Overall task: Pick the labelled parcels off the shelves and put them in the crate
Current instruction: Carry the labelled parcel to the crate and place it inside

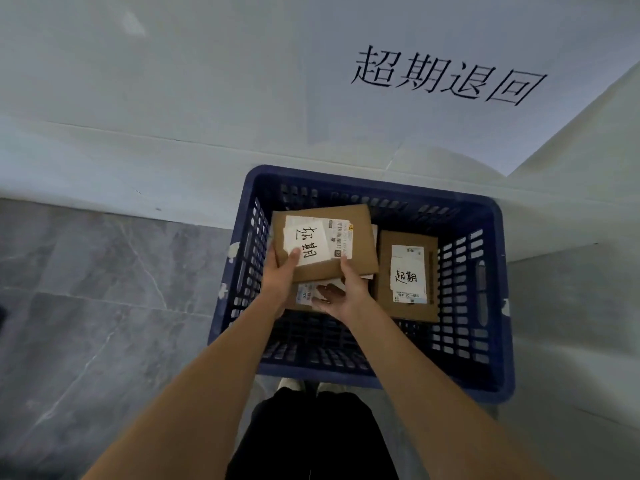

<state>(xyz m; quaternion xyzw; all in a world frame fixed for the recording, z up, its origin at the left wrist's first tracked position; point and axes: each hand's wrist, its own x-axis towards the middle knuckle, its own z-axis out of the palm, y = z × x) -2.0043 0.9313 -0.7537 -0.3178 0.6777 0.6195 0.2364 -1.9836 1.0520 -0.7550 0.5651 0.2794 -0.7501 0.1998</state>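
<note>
A: Where's the parcel [323,242] right now?

B: Inside the blue crate [491,289], upper left part, about 11 o'clock from crate centre. Both hands on its near edge. Left hand [282,275]: thumb over the white label, fingers under, clamped. Right hand [341,289]: thumb pinching the near right edge, palm turned up below it.

A: Anything else in there?

B: Second parcel [408,275] lying flat at 3 o'clock of the held one, its own handwritten label facing up. Third one [306,294] partly hidden under the hands, only a bit of label visible. Crate sits on the grey floor [104,289] against a white wall [207,81] with black writing at 1 o'clock.

A: How will it handle?

B: Thin flat cardboard, stays straight held by one edge, so I'd judge it stiff and light. Cardboard surface isn't slippery; the paper label may be slicker and its corner looks lifted, so keep thumbs off the loose edge. Contents unknown, so lay it down, don't drop.

A: Best hold?

B: Two opposite edges or the near corners, thumb on top, fingers beneath.
</note>
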